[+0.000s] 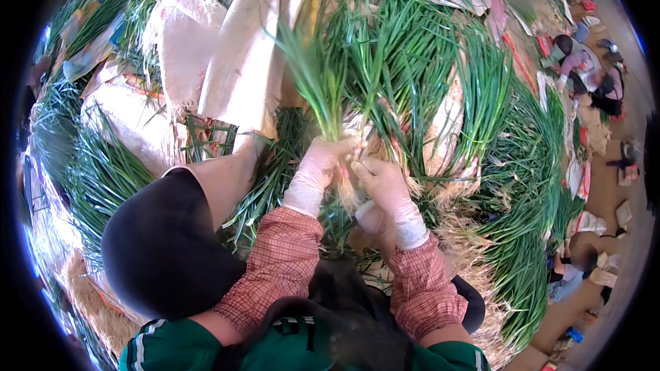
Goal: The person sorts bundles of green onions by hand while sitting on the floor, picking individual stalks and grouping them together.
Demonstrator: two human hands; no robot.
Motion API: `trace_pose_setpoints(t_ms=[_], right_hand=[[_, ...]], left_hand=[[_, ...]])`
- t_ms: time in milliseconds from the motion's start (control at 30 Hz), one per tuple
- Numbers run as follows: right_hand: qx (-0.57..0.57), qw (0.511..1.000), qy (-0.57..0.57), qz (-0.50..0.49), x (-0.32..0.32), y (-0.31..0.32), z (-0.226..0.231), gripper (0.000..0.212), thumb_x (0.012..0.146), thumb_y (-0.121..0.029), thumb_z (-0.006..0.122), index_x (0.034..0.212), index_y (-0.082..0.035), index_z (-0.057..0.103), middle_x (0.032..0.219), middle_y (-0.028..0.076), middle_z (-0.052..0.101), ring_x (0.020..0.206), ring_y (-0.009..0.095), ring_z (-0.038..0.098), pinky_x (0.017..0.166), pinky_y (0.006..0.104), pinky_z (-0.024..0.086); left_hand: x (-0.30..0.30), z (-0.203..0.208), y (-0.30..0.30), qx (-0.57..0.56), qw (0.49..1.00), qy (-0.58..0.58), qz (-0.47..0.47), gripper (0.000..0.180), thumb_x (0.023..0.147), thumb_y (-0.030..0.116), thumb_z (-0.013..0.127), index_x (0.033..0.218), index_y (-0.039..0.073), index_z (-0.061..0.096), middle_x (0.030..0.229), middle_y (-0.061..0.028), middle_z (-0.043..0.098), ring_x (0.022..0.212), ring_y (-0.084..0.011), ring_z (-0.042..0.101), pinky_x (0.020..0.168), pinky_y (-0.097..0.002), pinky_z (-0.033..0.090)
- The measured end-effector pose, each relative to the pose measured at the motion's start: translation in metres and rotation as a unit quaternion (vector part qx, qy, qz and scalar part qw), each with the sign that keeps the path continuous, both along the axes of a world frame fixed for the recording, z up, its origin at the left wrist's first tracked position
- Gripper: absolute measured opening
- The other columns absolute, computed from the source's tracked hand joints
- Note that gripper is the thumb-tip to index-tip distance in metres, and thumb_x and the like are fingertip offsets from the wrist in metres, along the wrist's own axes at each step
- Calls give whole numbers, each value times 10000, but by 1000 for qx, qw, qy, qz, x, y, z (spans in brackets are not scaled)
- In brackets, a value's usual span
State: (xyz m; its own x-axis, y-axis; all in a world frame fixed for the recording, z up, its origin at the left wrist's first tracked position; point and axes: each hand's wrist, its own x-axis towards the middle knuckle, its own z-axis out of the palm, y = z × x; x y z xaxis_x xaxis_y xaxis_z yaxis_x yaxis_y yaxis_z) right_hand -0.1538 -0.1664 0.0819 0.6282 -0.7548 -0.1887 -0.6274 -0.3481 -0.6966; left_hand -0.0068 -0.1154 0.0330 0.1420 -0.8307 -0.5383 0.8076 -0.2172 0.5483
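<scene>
My left hand (324,159), in a thin whitish glove, is closed round a small bunch of spring onions (328,106). Their green leaves point up and away, and pale roots (346,196) hang below the fingers. Close beside it, my right hand (385,184), gloved too, has thumb and fingers pinched together near the reddish stem ends. What lies in that pinch is too small and covered to make out. Just beyond the right hand lie more spring onions (405,48), with reddish bulbs and stringy roots toward me.
Heaps of spring onions (529,185) surround me, with a mass of roots (467,247) at right. Pale woven sacks (182,34) lie at upper left. My bent leg (172,247) is left of my arms. Far right, several people (584,69) sit on a brown floor (605,185).
</scene>
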Motion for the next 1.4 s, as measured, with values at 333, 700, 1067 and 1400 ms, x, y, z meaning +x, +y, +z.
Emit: trace_pose_setpoints(t_ms=[333,700,1067,1400], right_hand=[[-26,975,-40,-215,57,-42,-56,248,852,-185,612,918,54,612,787,170,636,715,273,610,661,337,463],[52,968,180,167,43,-22,-53,155,858,-102,537,914,-1,641,838,140,649,689,273,622,647,356,509],[-357,865,348,65,75,-108,-68,124,814,-127,547,899,-94,631,878,106,643,862,280,610,778,389,468],[99,993,-43,40,158,-84,-44,419,949,-313,493,1297,-80,481,1173,142,584,921,202,592,789,300,492]], left_hand=[[-7,-22,5,137,950,-276,-55,263,634,96,788,799,-9,612,697,-70,620,595,-158,586,562,-299,479],[38,9,18,-12,999,14,34,273,792,53,687,1047,8,602,724,-41,621,565,-108,583,465,-235,486],[68,22,35,-127,989,14,72,457,810,103,675,1218,-15,506,900,-69,627,686,-86,592,510,-188,485],[77,5,43,-51,998,21,23,354,831,77,636,1169,10,554,808,-65,631,566,-84,580,470,-179,457]])
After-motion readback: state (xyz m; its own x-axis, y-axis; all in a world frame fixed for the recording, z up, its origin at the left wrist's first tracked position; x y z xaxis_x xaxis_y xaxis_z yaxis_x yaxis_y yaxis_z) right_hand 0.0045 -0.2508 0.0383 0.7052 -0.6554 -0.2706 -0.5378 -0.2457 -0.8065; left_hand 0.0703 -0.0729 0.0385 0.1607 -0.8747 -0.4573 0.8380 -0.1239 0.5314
